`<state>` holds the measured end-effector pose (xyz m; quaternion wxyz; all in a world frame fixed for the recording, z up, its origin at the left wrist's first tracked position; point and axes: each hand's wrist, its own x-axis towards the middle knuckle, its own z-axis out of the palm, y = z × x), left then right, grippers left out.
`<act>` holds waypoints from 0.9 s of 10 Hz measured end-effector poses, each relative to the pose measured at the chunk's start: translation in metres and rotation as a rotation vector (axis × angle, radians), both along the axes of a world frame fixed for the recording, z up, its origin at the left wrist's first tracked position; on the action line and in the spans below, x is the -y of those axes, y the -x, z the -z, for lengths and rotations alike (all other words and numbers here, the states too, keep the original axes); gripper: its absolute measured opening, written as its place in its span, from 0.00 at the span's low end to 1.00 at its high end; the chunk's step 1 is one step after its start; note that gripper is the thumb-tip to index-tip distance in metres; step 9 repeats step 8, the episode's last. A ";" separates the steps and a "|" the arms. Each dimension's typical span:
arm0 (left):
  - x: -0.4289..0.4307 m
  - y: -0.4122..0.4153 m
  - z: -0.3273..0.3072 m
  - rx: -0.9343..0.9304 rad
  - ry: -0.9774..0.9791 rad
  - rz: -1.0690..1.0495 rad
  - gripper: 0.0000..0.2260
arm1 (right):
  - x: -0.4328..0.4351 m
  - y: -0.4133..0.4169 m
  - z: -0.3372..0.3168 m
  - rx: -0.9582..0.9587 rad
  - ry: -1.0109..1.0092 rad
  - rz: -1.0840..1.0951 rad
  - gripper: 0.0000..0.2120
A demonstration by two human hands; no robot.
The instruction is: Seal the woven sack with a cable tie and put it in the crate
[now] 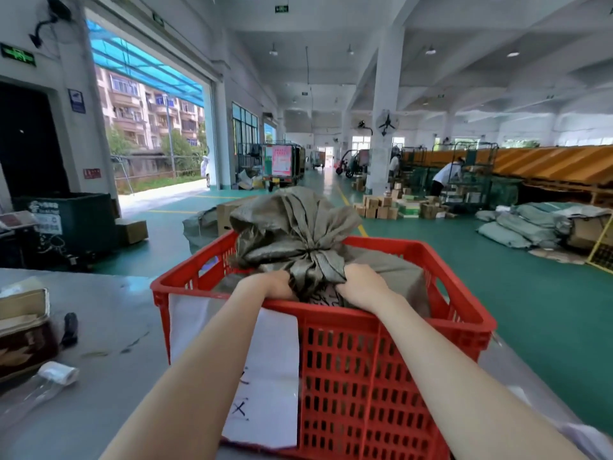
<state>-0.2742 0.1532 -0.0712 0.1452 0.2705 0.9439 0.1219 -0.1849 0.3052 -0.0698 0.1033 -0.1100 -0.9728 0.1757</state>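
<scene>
A grey-green woven sack (292, 224) sits inside the red plastic crate (381, 366) on the grey table. Its neck is gathered into a tight bunch just above the crate's near rim, and the loose top flares upward. My left hand (272, 283) grips the sack below the bunch on the left. My right hand (361, 283) grips it on the right. Both hands are inside the crate's near rim. I cannot make out a cable tie at the neck. The sack's lower body is hidden by the crate wall.
A white paper sheet (262, 376) with black marks hangs on the crate's near wall. On the table at left lie a box (23, 330), a black object (69, 328) and a white tape roll (58, 373). Filled sacks (517, 224), cartons and people stand across the green floor.
</scene>
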 end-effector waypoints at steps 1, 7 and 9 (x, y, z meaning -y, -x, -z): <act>0.002 -0.009 -0.009 -0.044 0.016 -0.004 0.12 | 0.001 -0.006 -0.003 0.029 0.012 -0.026 0.07; 0.073 -0.094 -0.089 -0.124 -0.538 -0.103 0.15 | 0.056 -0.069 -0.061 -0.169 0.207 -0.149 0.26; 0.087 -0.110 -0.107 -0.187 -0.699 -0.148 0.13 | 0.076 -0.079 -0.081 -0.241 0.305 -0.183 0.24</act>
